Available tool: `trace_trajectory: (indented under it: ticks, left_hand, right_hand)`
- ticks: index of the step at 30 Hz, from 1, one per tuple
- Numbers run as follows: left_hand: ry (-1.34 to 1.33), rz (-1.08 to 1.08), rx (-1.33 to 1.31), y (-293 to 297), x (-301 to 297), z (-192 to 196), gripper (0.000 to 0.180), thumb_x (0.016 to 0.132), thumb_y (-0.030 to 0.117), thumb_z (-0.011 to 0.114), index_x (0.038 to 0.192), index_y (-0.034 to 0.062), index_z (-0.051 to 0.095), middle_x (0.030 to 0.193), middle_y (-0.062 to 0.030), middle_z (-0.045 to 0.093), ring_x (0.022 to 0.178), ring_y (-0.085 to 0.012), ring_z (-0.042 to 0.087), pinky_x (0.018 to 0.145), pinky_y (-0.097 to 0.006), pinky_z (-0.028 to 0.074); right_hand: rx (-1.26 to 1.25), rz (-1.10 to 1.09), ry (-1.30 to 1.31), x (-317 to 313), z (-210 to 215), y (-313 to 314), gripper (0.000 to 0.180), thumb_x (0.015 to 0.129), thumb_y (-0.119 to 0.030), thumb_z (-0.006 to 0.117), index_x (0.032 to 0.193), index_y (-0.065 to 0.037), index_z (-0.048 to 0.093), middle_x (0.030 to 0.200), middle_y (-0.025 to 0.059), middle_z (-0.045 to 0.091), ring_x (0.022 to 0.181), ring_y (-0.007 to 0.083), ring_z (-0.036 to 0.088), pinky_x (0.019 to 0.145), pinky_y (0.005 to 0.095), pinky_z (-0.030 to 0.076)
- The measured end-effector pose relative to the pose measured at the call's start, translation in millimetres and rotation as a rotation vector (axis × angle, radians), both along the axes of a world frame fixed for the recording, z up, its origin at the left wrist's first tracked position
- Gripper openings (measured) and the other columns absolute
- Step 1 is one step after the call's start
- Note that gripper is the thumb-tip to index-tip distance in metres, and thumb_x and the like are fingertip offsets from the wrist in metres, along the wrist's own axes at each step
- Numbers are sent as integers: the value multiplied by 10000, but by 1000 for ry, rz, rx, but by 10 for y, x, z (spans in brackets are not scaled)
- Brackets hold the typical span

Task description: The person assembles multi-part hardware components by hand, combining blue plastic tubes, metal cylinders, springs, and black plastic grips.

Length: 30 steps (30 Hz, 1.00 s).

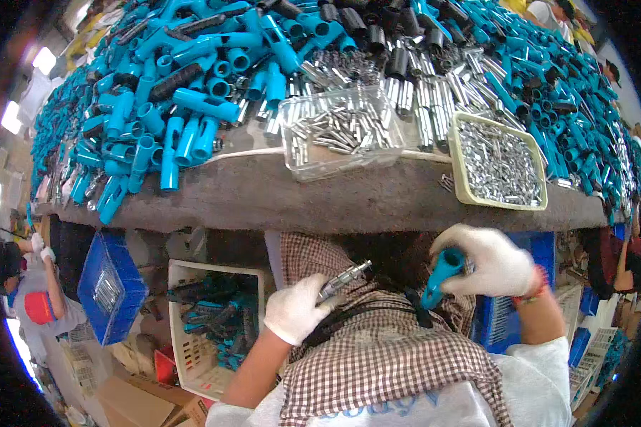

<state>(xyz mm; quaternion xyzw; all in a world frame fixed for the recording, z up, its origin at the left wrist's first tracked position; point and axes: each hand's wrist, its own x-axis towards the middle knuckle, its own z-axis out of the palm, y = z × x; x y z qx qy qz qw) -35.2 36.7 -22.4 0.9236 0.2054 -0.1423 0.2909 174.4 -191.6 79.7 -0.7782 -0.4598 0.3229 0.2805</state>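
Gloved in white, my left hand [294,312] is closed around a slim silver metal rod-shaped part [347,278], whose tip points up and to the right. My right hand [498,262], also gloved, grips a blue plastic tubular handle [444,276]. Its round open end faces up and its narrower end hangs down to the left. Both hands are over my checkered apron [384,363], below the table edge, with a gap between the two parts. The fingertips behind the blue handle are partly hidden.
Piles of blue tubular handles [206,103] and silver metal tubes [426,107] cover the table [320,196]. Near its edge sit a clear tub [313,169] and a yellowish tray [463,188] of small metal parts. A white crate [192,349] and blue basket [128,285] stand left.
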Motion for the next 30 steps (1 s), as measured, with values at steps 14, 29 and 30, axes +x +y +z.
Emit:
trace_trajectory:
  ticks: [14,29,30]
  left_hand:
    - [-238,-230,211,-186,331,184,288,787,338,738,872,95,608,766,-110,632,679,-328,645,590,-418,508]
    - [-135,-492,167,-412,578,461,410,776,421,734,1035,121,630,808,-120,677,693,-317,673,597,-403,539]
    - [-58,-488,144,-436,623,502,462,774,443,731,1088,122,619,828,-131,687,702,-321,680,602,-407,543]
  right_hand:
    - [218,-308,-19,-430,-1073,-699,477,797,-227,712,1227,-59,592,1030,182,639,934,339,629,830,401,502]
    - [310,137,-432,-40,-827,-467,457,766,-307,741,1172,-133,621,758,95,590,634,300,632,559,407,510]
    - [367,142,-438,-48,-855,-448,455,770,-322,739,1158,-118,619,745,91,582,625,296,631,548,407,507]
